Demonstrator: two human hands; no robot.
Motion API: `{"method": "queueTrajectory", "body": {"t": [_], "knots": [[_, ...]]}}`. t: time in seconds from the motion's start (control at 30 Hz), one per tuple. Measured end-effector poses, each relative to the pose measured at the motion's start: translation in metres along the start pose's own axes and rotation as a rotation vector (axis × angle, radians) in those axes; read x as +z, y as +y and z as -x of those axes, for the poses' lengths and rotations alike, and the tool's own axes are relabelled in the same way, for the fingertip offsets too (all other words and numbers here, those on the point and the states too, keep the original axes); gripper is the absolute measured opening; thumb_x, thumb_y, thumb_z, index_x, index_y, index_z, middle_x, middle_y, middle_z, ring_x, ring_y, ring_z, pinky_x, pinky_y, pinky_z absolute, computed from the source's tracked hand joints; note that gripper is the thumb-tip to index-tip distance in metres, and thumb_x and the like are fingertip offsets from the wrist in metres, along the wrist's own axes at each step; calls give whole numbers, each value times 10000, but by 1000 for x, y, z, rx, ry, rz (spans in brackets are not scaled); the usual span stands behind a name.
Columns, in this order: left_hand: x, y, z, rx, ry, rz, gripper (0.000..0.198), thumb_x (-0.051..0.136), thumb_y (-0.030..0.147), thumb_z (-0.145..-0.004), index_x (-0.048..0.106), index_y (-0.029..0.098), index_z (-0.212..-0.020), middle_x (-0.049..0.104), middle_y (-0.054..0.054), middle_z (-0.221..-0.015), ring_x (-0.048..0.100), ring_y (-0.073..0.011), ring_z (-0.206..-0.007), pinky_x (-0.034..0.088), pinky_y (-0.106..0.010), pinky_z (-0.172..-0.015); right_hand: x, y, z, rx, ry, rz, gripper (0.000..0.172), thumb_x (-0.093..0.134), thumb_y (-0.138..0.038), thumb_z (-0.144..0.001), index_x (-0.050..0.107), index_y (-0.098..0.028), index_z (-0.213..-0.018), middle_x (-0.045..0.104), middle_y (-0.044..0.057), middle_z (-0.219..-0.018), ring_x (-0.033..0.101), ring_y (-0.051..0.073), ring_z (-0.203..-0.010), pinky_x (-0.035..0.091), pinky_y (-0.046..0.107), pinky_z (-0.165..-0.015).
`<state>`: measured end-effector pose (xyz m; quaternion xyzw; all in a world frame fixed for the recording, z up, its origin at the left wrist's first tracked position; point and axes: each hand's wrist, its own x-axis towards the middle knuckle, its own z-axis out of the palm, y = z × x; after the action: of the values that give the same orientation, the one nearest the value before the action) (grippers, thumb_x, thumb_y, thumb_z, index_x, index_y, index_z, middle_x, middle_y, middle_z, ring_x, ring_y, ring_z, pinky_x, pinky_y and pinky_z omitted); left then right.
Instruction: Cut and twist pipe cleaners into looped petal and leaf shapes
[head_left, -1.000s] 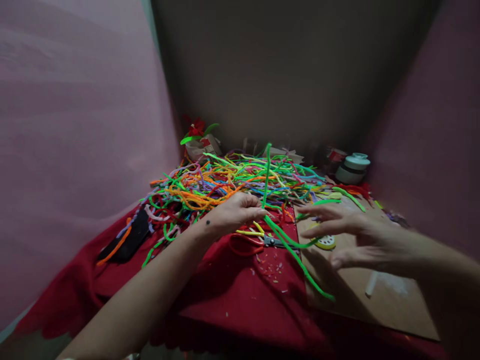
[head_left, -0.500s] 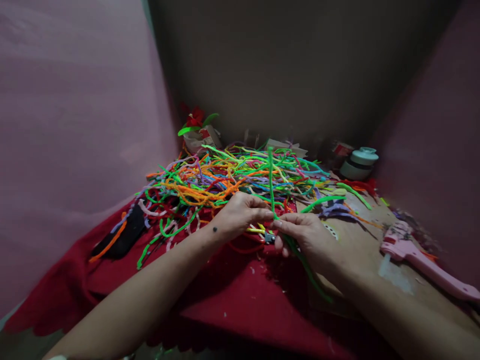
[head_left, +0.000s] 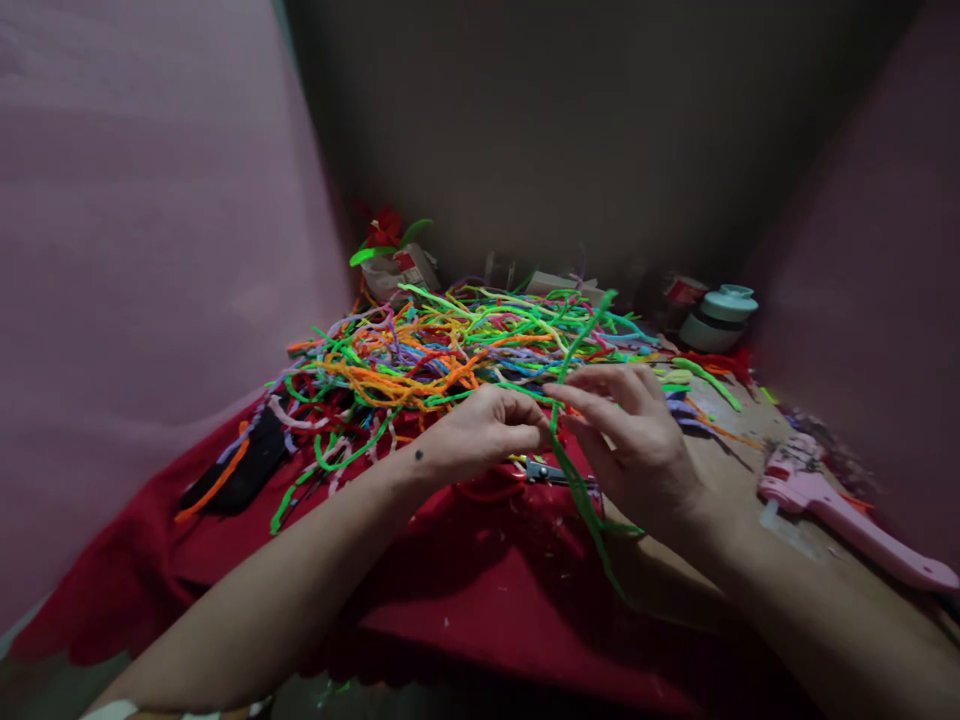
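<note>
Green pipe cleaners [head_left: 573,478], joined near the middle, hang in front of me, with one end standing up and the others trailing below. My left hand [head_left: 499,425] pinches them at the join between thumb and curled index finger. Close beside it, my right hand [head_left: 634,430] has its fingers apart around the upright green end, the index fingertip at that strand and the thumb lower down. Under the hands lie scissors [head_left: 546,472] with red handles, partly hidden by the green strands.
A tangled heap of coloured pipe cleaners [head_left: 420,375] spreads behind my hands on a red cloth [head_left: 480,590]. To the right are a pink glue gun [head_left: 847,515] and a pale lidded jar [head_left: 718,315]. A black object [head_left: 247,465] lies left; a red flower [head_left: 384,228] stands at the back.
My right hand has let go of the join and moved up, fingers spreading. The upright green end now leans right, and the lower strands have swung into view between the hands.
</note>
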<state>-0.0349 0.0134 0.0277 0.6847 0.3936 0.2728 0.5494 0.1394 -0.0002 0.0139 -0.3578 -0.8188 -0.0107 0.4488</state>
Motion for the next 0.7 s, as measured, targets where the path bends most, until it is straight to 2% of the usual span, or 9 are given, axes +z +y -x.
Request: {"method": "queueTrajectory", "body": {"t": [0.07, 0.1, 0.17, 0.23, 0.33, 0.4, 0.47, 0.57, 0.7], "knots": [[0, 1, 1, 11, -8, -21, 97, 536, 191, -705, 547, 120, -641, 444, 45, -583, 368, -59, -541, 284, -202, -539, 0, 4, -3, -163, -60, 113, 154, 532, -159, -811, 664, -197, -881, 632, 90, -994, 484, 249, -1030, 379, 408, -883], [0, 2, 2, 11, 0, -18, 103, 539, 197, -711, 549, 120, -643, 448, 44, -583, 374, -60, -544, 289, -202, -541, -1, 5, -3, -198, -98, 141, 132, 537, -158, -809, 664, -190, -826, 649, 84, -934, 497, 247, -1002, 366, 416, -891], [-1, 1, 2, 5, 36, 13, 125, 559, 223, -717, 560, 114, -654, 471, 36, -589, 395, -62, -551, 305, -204, -550, -2, 4, -3, -170, -161, 149, 155, 520, -164, -819, 650, -172, -734, 648, 74, -763, 537, 220, -849, 389, 395, -828], [-2, 0, 2, 6, 71, 61, 140, 586, 239, -710, 574, 106, -667, 504, 23, -608, 423, -66, -566, 326, -207, -569, -5, -1, -3, -32, -211, 95, 190, 496, -173, -824, 641, -160, -703, 627, 69, -686, 534, 186, -709, 414, 338, -707], [-3, -4, 2, 26, 112, 116, 156, 614, 253, -697, 584, 102, -673, 526, 13, -619, 451, -72, -577, 351, -215, -590, -12, -15, -7, 291, -330, -103, 180, 498, -201, -804, 651, -160, -718, 611, 33, -637, 511, 140, -582, 388, 253, -550], [-3, -7, 2, 44, 143, 136, 157, 619, 258, -697, 602, 102, -703, 548, 5, -635, 475, -81, -588, 372, -224, -608, -16, -22, -12, 511, -412, -265, 186, 519, -240, -781, 657, -156, -689, 571, -5, -556, 464, 110, -499, 352, 229, -489], [-1, -8, 3, 56, 187, 150, 159, 615, 260, -700, 619, 104, -730, 572, -2, -645, 498, -90, -595, 391, -233, -621, -17, -27, -16, 668, -447, -393, 211, 542, -281, -754, 661, -150, -641, 548, -21, -522, 435, 98, -473, 332, 226, -474], [0, -6, 4, 65, 255, 182, 159, 610, 265, -701, 630, 110, -730, 592, -6, -650, 520, -100, -602, 407, -238, -628, -15, -28, -18, 806, -453, -506, 251, 573, -342, -723, 670, -148, -596, 559, -20, -524, 451, 103, -495, 341, 233, -499], [3, 0, 5, 121, 342, 112, 116, 621, 229, -671, 632, 114, -669, 580, 4, -660, 517, -99, -644, 400, -220, -636, -11, -29, -11, 857, -390, -627, 275, 574, -367, -733, 679, -134, -632, 641, 21, -618, 521, 125, -573, 390, 241, -572]]}}
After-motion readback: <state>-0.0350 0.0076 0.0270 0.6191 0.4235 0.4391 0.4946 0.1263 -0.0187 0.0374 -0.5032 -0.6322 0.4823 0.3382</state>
